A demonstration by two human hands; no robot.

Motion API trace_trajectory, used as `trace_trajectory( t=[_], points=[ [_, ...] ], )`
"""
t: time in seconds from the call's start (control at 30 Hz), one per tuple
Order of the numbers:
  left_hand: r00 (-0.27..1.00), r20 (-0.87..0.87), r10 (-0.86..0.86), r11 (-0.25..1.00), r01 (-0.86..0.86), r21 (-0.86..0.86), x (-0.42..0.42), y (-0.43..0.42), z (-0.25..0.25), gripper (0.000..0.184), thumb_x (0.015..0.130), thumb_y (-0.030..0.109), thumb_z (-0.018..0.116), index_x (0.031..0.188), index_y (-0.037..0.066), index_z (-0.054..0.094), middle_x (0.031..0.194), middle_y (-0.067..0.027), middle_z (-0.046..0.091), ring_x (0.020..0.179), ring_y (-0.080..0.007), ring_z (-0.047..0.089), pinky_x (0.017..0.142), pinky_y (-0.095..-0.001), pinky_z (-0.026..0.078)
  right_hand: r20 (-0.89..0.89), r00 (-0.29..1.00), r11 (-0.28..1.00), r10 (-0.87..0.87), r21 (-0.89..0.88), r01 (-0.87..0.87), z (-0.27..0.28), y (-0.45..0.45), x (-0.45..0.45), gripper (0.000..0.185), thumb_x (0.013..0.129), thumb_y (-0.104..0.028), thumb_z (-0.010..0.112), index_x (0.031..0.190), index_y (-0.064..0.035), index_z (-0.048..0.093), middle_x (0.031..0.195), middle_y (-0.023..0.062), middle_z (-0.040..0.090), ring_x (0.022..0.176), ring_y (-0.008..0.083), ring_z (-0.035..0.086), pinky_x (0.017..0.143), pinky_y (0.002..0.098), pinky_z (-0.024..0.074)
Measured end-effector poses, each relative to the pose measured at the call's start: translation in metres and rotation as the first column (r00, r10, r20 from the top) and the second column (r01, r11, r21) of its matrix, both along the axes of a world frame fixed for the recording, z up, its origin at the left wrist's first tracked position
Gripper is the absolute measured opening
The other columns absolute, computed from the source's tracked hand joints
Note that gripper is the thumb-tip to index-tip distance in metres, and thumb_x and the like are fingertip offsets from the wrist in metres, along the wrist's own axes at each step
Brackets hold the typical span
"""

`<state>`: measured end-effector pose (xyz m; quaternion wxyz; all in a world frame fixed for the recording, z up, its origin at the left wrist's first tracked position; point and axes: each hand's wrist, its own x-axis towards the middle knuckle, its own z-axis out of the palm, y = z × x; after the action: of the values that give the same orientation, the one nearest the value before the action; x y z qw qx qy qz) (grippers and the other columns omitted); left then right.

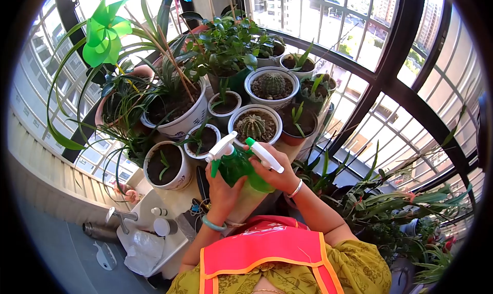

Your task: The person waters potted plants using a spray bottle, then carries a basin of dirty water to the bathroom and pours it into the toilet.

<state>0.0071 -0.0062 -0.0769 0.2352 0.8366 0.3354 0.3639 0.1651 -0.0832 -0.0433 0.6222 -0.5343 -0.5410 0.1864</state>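
Note:
Two green spray bottles stand side by side in front of my chest. My left hand [223,192] is wrapped round the left spray bottle [230,166], which has a white head and a green trigger. Around the right spray bottle [260,184], with its green nozzle and white trigger, my right hand [282,177] is closed. Just beyond the bottles sits a round cactus [253,128] in a white pot. A second potted cactus [272,84] stands behind it. Small seedlings grow in a white pot [177,178] left of my left hand.
A large white pot [179,122] holds long-leaved plants, with a green pinwheel [104,34] above. At lower left, a sink [174,250] with a faucet [122,219] holds a plastic bag [146,253]. Barred windows [328,16] enclose the space. More plants [380,201] crowd the right.

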Motion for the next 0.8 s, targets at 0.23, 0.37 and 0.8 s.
trace_trajectory(
  t=[0.23,0.37,0.8],
  points=[
    [0.999,0.034,-0.008,1.0,0.008,-0.001,0.002,-0.002,0.001,0.091,0.06,0.013,0.079,0.131,0.002,0.024,0.126,-0.0202,0.031,0.116,-0.0372,0.036,0.095,-0.0414,0.034,0.022,1.0,0.999,-0.018,0.04,0.017,0.001,-0.001,-0.001,0.039,0.077,0.002,0.058,0.115,-0.0017,0.05,0.096,0.0021,0.059,0.076,0.0065,0.055,0.069,0.0216,0.0449],
    [1.0,0.029,-0.004,0.999,0.005,-0.032,0.004,-0.004,0.006,0.09,0.06,0.011,0.078,0.131,0.002,0.024,0.125,-0.0195,0.031,0.115,-0.0366,0.036,0.095,-0.0411,0.034,0.023,0.997,0.994,-0.072,0.088,0.07,-0.004,0.003,-0.001,0.038,0.075,-0.008,0.06,0.112,-0.0062,0.052,0.082,0.008,0.059,0.067,0.0199,0.059,0.063,0.0285,0.0467],
    [0.999,0.033,-0.025,0.997,0.027,-0.069,0.004,-0.004,0.01,0.089,0.061,0.009,0.077,0.132,0.001,0.024,0.129,-0.0206,0.031,0.119,-0.0359,0.033,0.099,-0.0402,0.03,0.057,0.997,0.995,-0.048,0.087,0.043,0.001,0.002,0.0,0.041,0.074,-0.007,0.06,0.114,-0.0075,0.05,0.081,0.0071,0.058,0.066,0.0185,0.059,0.061,0.0275,0.0464]
  ],
)
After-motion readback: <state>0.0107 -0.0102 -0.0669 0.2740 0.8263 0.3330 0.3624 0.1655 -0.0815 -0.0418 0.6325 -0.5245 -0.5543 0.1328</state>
